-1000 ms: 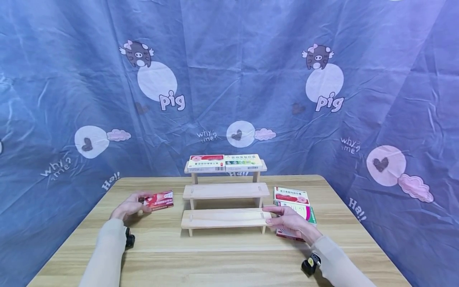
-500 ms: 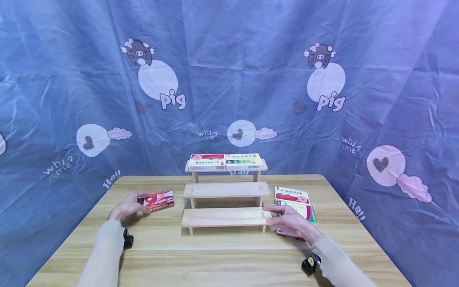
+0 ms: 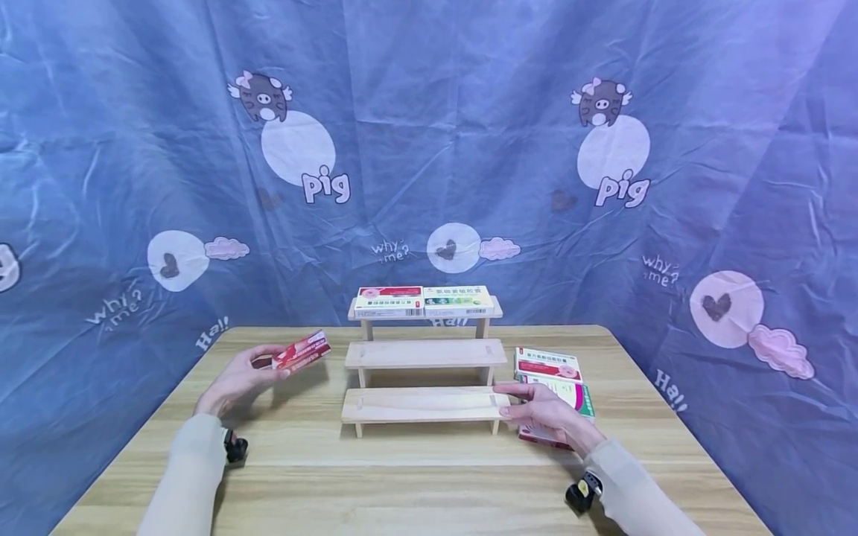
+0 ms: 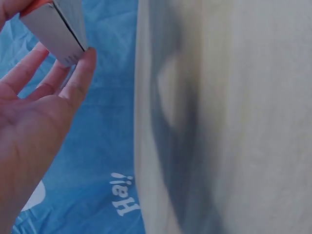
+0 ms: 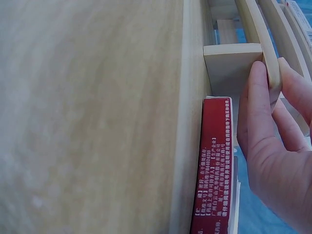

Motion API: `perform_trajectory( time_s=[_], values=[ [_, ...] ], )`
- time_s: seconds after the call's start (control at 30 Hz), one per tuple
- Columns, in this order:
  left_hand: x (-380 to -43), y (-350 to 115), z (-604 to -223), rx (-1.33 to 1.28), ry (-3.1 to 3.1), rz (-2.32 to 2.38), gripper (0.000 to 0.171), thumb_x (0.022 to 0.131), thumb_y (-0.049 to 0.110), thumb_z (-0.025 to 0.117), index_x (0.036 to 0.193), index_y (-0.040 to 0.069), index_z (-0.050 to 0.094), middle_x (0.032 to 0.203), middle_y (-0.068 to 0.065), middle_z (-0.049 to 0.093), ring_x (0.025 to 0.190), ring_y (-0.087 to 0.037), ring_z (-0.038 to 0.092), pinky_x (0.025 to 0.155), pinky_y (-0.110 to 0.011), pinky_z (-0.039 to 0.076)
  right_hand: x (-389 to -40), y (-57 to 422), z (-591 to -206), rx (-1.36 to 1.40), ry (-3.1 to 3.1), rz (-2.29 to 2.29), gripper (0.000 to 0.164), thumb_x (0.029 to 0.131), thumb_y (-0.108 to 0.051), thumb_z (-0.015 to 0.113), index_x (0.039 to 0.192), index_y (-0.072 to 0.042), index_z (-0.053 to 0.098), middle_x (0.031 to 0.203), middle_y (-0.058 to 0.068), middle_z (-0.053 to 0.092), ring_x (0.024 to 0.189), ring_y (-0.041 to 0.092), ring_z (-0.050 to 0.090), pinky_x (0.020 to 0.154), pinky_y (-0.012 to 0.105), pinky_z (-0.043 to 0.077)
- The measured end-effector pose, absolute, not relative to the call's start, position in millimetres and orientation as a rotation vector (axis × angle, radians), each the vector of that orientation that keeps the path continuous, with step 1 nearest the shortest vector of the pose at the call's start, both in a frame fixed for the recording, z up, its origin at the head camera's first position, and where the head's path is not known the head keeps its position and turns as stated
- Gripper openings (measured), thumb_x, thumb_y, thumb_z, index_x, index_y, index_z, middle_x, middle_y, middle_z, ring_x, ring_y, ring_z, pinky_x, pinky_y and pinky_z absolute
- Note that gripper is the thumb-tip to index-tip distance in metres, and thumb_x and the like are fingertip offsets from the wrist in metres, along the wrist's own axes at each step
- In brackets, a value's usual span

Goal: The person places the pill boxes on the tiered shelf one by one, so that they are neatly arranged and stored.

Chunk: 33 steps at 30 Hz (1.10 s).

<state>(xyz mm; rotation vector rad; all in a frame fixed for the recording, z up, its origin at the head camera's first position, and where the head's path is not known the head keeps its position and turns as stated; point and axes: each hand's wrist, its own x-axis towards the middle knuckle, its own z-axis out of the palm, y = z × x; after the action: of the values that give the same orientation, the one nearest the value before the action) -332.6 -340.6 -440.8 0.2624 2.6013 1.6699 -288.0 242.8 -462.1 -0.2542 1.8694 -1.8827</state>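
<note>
My left hand (image 3: 243,376) pinches a red medicine box (image 3: 303,353) by its left end, tilted and held above the table left of the stand. In the left wrist view the white end of that medicine box (image 4: 58,34) sits between thumb and fingers. My right hand (image 3: 546,411) grips the right end of the lowest step of a three-tier wooden stand (image 3: 425,406). The right wrist view has thumb and fingers on either side of that step board (image 5: 267,58). Two medicine boxes, one red and white (image 3: 389,299), one green and white (image 3: 458,299), lie side by side on the top step.
Right of the stand lie several medicine boxes: a white and red box (image 3: 548,365) at the back, a white and green box (image 3: 585,402), and a dark red box (image 5: 214,161) partly under my right hand. A blue printed curtain (image 3: 429,149) hangs behind the wooden table (image 3: 402,499).
My left hand has lifted the red medicine box off the table and tilted it, its right end upward. The right hand keeps its grip on the stand's lowest step.
</note>
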Motion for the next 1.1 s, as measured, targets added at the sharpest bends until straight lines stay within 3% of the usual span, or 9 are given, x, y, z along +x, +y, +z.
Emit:
perform_trajectory(
  time_s=[0.27,0.67,1.1],
  values=[
    [-329,-335,-426,0.312,2.554,1.699,0.069,0.082,0.017,0.077,0.142,0.003,0.046,0.129,-0.020,0.057,0.104,-0.014,0.060,0.087,-0.023,0.051,-289,243,-463,-0.244,1.856,-1.891,0.058,0.090,-0.002,0.065,0.144,0.002,0.044,0.122,0.011,0.066,0.099,0.020,0.069,0.085,0.034,0.059],
    [-321,-323,-413,0.484,2.488,1.723,0.067,0.084,0.013,0.074,0.143,-0.001,0.044,0.138,-0.022,0.055,0.111,-0.003,0.060,0.091,-0.021,0.051,-291,244,-466,-0.228,1.865,-1.885,0.056,0.090,-0.003,0.066,0.142,0.001,0.047,0.118,0.010,0.068,0.096,0.016,0.070,0.083,0.030,0.059],
    [-322,-302,-411,0.555,2.376,1.787,0.072,0.081,0.007,0.076,0.144,-0.004,0.041,0.142,-0.029,0.049,0.113,-0.005,0.061,0.093,-0.021,0.052,-290,243,-463,-0.237,1.833,-1.904,0.058,0.090,-0.001,0.065,0.144,0.002,0.043,0.120,0.010,0.067,0.098,0.019,0.070,0.085,0.033,0.059]
  ],
)
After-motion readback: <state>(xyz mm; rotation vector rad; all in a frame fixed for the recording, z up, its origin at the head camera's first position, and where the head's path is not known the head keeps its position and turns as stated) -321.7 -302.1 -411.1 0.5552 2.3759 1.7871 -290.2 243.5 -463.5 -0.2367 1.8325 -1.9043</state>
